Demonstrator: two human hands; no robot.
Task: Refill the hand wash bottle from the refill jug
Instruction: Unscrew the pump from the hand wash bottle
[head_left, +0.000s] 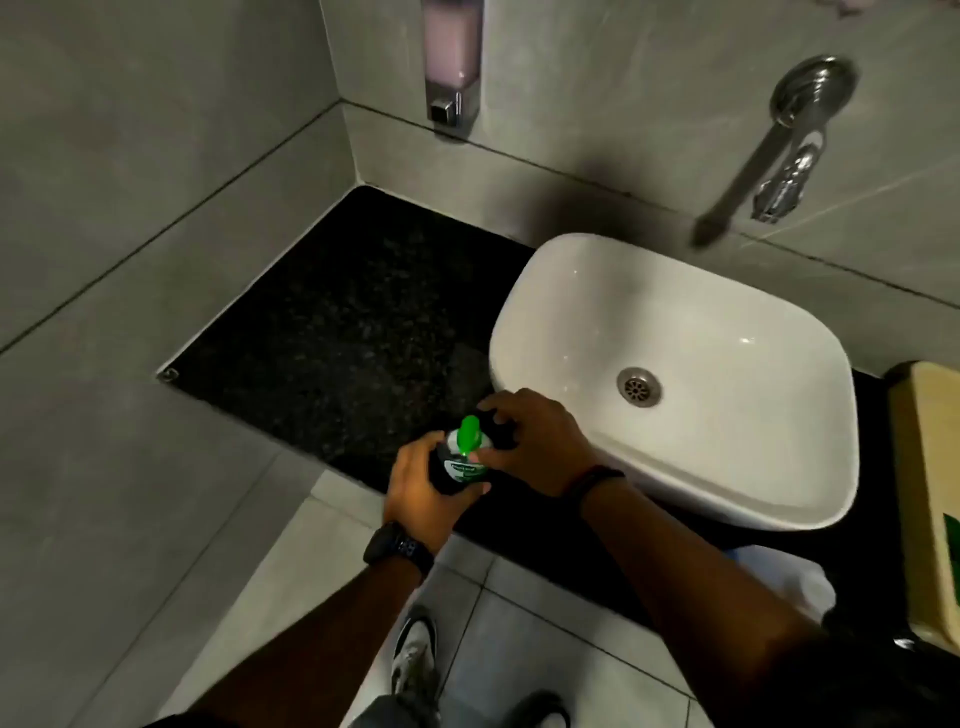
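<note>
A small clear hand wash bottle (461, 470) with a green pump top and a green label stands at the front edge of the black granite counter (332, 332). My left hand (421, 488) wraps around the bottle's body from the left. My right hand (535, 441) sits over the bottle's neck, fingers curled at the base of the green pump. A yellowish jug (930, 499) with a green label patch shows at the right edge of the frame, partly cut off.
A white basin (675, 374) sits on the counter just right of my hands, under a wall-mounted steel tap (753, 166). A wall soap dispenser (451, 62) with pink liquid hangs on the grey tiles at the back. Bare black counter lies left of the basin.
</note>
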